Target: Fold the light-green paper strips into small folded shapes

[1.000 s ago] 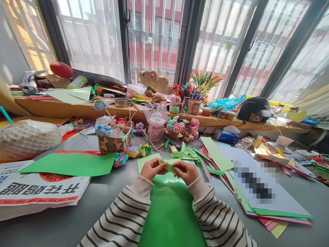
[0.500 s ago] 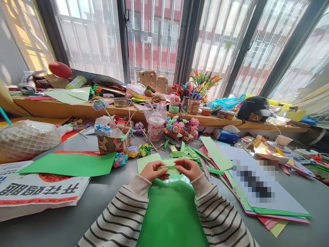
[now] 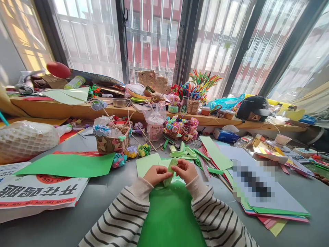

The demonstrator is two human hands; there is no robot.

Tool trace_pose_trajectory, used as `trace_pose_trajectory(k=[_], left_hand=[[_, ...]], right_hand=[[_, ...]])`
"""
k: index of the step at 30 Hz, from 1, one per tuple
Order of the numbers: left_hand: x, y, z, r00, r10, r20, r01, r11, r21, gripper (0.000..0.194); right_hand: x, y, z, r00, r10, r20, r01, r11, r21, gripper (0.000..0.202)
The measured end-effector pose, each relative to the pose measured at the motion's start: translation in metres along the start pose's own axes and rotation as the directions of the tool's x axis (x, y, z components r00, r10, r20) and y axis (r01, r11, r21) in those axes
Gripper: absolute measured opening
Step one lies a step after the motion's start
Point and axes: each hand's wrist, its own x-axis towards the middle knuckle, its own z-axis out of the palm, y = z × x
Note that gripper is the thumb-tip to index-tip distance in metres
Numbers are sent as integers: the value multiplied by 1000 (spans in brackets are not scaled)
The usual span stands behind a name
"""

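Note:
Between my hands is a piece of light green paper, folded and turned nearly upright. My left hand pinches its lower left part. At its upper right side, my right hand grips it with thumb and fingers. Both hands are above the far end of a glossy green mat. Just behind my left hand lies a flat light green sheet. Folded green paper strips are heaped beyond my right hand.
A basket with paper flowers stands at the back left, beside a lidded plastic cup. To the left, a green sheet lies over a printed bag. Stacked paper lies on the right. A cluttered ledge runs along the window.
The light green paper has turned from lying level between my hands to nearly upright. My hands have come closer together, and my right hand has shifted left.

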Motion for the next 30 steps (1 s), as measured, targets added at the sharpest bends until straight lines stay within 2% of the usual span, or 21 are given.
trace_pose_trajectory(k=[3,8,15,30], left_hand=[[-2,4,1,999,-21,-30,22,999,26,31],[-5,7,3,995,-75,-59,74,997,-19,31],[-6,10,5,993,-111,-44,107,991,-85,29],[-6,11,6,991,-114,-67,108,991,-82,31]], right_hand=[[-1,0,1,1000,18,8,-18,996,-85,22],[0,-1,1,999,27,-18,-30,981,-193,25],[-1,-7,4,996,86,-8,-86,979,-184,25],[-1,-9,3,997,82,-6,-81,977,-197,27]])
